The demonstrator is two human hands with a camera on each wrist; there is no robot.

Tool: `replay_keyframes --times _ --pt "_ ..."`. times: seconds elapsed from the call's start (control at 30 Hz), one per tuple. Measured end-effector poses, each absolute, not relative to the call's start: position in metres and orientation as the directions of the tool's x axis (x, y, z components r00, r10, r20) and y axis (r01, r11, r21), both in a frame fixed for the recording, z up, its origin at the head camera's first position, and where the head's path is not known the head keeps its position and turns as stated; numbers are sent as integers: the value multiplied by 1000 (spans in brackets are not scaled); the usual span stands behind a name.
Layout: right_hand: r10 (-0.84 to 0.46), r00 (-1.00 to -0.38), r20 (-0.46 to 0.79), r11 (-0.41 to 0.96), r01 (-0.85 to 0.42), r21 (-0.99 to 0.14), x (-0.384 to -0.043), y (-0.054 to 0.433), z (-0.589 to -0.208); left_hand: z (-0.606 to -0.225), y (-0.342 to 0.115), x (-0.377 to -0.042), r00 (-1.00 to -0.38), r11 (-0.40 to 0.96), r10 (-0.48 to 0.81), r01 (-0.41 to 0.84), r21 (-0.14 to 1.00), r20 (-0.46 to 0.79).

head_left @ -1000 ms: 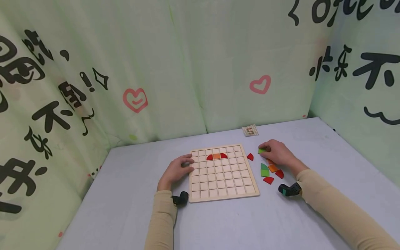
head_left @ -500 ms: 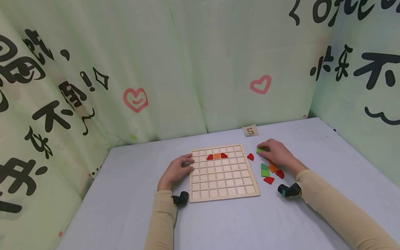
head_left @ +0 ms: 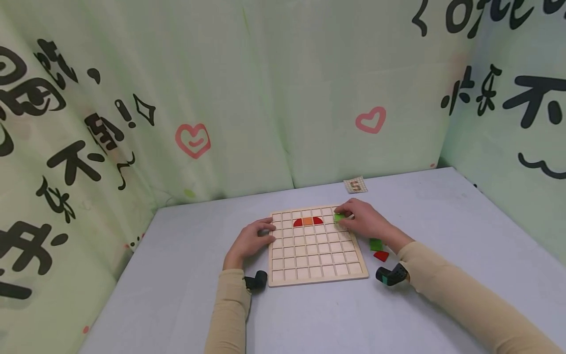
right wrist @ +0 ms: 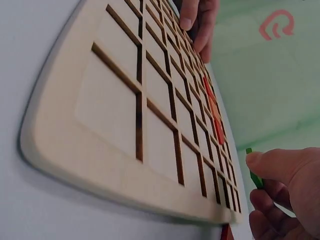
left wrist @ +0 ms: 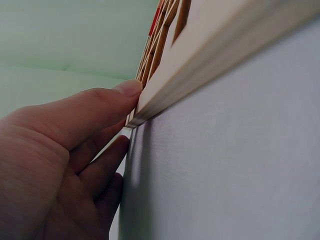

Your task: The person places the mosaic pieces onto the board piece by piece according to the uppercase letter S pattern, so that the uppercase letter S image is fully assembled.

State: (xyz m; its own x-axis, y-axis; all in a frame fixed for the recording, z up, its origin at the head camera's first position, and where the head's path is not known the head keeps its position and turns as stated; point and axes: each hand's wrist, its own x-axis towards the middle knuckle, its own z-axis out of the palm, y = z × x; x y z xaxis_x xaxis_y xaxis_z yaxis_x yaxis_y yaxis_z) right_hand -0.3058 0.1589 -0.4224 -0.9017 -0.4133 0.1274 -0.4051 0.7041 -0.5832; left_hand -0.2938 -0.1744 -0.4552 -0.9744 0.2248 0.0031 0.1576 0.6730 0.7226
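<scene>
A wooden grid board lies on the table with two red quarter-circle tiles flanking an orange square tile in an upper row. My left hand rests at the board's left side; in the left wrist view the thumb touches the rim while the other fingers extend loosely beside the edge. A green square tile is pinched between the thumb and fingers of my right hand, over the board's upper right part. The right wrist view shows that green tile held on edge, beyond the board's side.
Right of the board lie a green tile and a red tile; the right hand and forearm hide other loose tiles there. A small pattern card lies near the table's back edge, before a printed curtain.
My right hand has moved left from the loose tiles to over the board, carrying the green square tile. My left hand has stayed at the board's left edge.
</scene>
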Motion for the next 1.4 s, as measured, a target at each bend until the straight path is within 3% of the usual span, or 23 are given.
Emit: replay_keyframes --times 0.47,1.4 --pt "-518 -845 134 616 -478 -626 -309 112 -421 -453 -173 -295 -977 674 214 148 723 1" --pt "-606 -786 121 649 -577 -496 -313 66 -435 -453 -174 -293 -974 679 225 155 718 -2"
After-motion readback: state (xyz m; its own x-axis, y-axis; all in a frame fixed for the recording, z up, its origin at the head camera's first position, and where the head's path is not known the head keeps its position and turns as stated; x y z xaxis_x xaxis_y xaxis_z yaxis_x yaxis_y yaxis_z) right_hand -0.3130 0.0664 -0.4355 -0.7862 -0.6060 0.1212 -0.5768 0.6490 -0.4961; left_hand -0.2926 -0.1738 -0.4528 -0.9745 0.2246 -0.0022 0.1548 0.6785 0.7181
